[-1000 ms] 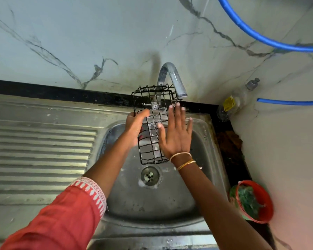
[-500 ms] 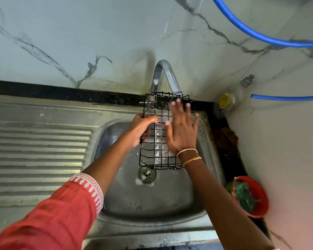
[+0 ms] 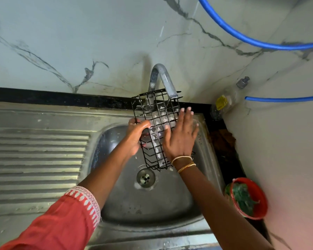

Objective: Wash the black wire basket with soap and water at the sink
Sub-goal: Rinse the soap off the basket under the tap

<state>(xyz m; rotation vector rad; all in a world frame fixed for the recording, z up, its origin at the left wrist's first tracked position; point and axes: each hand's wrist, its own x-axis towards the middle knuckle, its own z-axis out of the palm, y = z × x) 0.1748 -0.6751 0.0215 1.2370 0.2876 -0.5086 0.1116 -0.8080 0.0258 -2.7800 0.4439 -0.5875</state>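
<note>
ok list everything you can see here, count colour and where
wire basket: 1, black, soapy, held over the sink under the tap
tap: 1, grey metal, at the back wall
sink: 1, steel, centre, drainboard on its left
drain: 1, steel, in the sink floor
hoses: 2, blue, along the right wall
bottle: 1, clear with yellow label, back right corner
tub: 1, red, green scrubber inside, right of sink
bangles: a few, gold, right wrist
sleeve: 1, red, left arm
left hand: grips the basket's left side
right hand: flat against the basket

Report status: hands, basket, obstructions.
Left hand grips basket under tap. Right hand flat against its wires. Nothing in the way.
</note>
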